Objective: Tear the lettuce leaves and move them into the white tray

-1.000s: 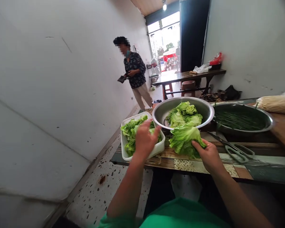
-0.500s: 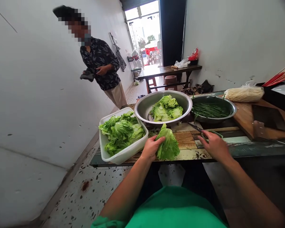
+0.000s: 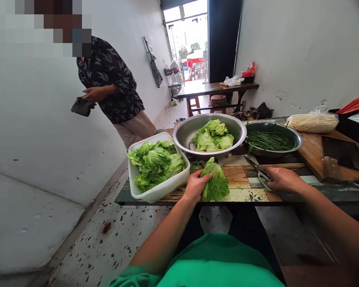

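Pinched between the thumb and fingers of my left hand (image 3: pixel 196 184) is a green lettuce leaf (image 3: pixel 217 182), held over the table's front edge. My right hand (image 3: pixel 283 179) closes on the handles of a pair of scissors (image 3: pixel 253 162), whose dark blades point away to the left on the tabletop. Left of my left hand, a white plastic tub (image 3: pixel 160 194) is heaped with lettuce leaves (image 3: pixel 157 161). Beyond the held leaf stands a wide metal basin (image 3: pixel 182 137) with more lettuce (image 3: pixel 212 137) in it.
A metal bowl (image 3: pixel 297 141) of long green stalks (image 3: pixel 267 139) stands right of the basin. Farther right, a cleaver (image 3: pixel 342 155) and a bag of pale noodles (image 3: pixel 312 121) lie on a cutting board (image 3: pixel 308 149). Another person (image 3: pixel 113 79) stands at the left, holding a dark object.
My right hand has shifted right and turned, now gripping the scissors' handles from the right. My left hand still holds the leaf. The other person appears closer and farther left.
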Tool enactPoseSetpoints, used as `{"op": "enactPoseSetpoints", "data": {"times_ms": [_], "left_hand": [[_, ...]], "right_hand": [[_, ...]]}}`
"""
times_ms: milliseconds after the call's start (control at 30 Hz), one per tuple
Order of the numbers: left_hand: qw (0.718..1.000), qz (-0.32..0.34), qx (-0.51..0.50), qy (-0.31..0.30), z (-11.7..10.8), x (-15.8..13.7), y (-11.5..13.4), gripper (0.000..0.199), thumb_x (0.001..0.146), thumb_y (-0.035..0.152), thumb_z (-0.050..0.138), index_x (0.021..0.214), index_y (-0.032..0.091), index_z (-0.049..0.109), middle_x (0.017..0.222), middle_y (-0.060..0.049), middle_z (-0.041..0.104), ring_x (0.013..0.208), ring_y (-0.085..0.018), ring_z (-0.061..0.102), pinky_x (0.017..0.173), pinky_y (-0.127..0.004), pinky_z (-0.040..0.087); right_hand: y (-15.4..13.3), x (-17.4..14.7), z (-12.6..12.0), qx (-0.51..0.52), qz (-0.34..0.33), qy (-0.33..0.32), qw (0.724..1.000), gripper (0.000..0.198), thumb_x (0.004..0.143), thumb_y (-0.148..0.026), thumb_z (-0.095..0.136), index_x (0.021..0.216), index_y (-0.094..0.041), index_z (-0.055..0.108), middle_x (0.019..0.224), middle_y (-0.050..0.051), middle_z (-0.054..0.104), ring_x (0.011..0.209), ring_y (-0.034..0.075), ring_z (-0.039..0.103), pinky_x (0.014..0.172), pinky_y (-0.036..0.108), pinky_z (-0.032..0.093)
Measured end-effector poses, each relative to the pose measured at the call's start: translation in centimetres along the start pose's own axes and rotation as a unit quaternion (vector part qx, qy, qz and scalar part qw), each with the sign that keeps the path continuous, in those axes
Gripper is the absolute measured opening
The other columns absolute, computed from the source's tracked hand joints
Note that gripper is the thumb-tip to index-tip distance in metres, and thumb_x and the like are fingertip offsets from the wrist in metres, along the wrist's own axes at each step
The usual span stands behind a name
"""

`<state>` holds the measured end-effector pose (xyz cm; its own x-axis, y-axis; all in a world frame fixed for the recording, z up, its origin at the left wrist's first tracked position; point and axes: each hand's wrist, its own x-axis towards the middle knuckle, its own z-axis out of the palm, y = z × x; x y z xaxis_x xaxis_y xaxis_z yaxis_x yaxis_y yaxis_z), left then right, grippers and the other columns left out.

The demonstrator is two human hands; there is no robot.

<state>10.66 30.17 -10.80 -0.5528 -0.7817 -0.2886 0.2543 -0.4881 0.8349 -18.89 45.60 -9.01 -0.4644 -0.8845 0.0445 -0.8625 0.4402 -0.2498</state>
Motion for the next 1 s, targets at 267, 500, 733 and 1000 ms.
{"op": "enactPoseSetpoints", "data": {"times_ms": [267, 500, 733, 1000], "left_hand": [[1.000, 0.007, 0.005, 0.012, 0.3, 0.4, -0.3, 0.058, 0.035, 0.041, 0.096, 0.080, 0.012, 0.075, 0.069, -0.005, 0.074, 0.060, -0.018, 0.066, 0.062, -0.031, 0.055], [1.000, 0.009, 0.018, 0.005, 0.8, 0.7, -0.5, 0.052, 0.037, 0.037, 0.095, 0.078, 0.012, 0.075, 0.069, -0.005, 0.074, 0.060, -0.018, 0.066, 0.060, -0.030, 0.054], [0.997, -0.038, 0.049, -0.051, 1.0, 0.5, -0.7, 0.049, 0.042, 0.035, 0.096, 0.079, 0.011, 0.076, 0.071, -0.007, 0.076, 0.060, -0.019, 0.068, 0.059, -0.030, 0.055], [0.988, -0.115, 0.029, -0.097, 0.7, 0.6, -0.6, 0.047, 0.046, 0.026, 0.095, 0.085, 0.008, 0.076, 0.077, -0.011, 0.077, 0.065, -0.022, 0.071, 0.065, -0.034, 0.060]], "right_hand": [[-4.2, -4.9, -2.0, 0.377, 0.015, -0.239, 0.894, 0.089, 0.068, -0.069, 0.073, 0.137, -0.014, 0.061, 0.085, 0.008, 0.069, 0.069, 0.019, 0.059, 0.058, 0.030, 0.046], [-7.7, -6.9, -0.8, 0.292, -0.012, -0.186, 0.938, 0.105, 0.058, -0.074, 0.076, 0.144, -0.018, 0.058, 0.143, 0.014, 0.060, 0.133, 0.041, 0.052, 0.114, 0.051, 0.040], [-8.8, -6.6, -0.3, 0.291, -0.005, -0.156, 0.944, 0.081, 0.062, -0.065, 0.078, 0.130, -0.022, 0.070, 0.121, 0.010, 0.073, 0.115, 0.037, 0.065, 0.102, 0.045, 0.051], [-8.1, -6.8, 0.6, 0.316, 0.008, -0.164, 0.934, 0.056, 0.070, -0.063, 0.074, 0.106, -0.020, 0.079, 0.077, 0.004, 0.070, 0.075, 0.024, 0.064, 0.066, 0.032, 0.050]]}}
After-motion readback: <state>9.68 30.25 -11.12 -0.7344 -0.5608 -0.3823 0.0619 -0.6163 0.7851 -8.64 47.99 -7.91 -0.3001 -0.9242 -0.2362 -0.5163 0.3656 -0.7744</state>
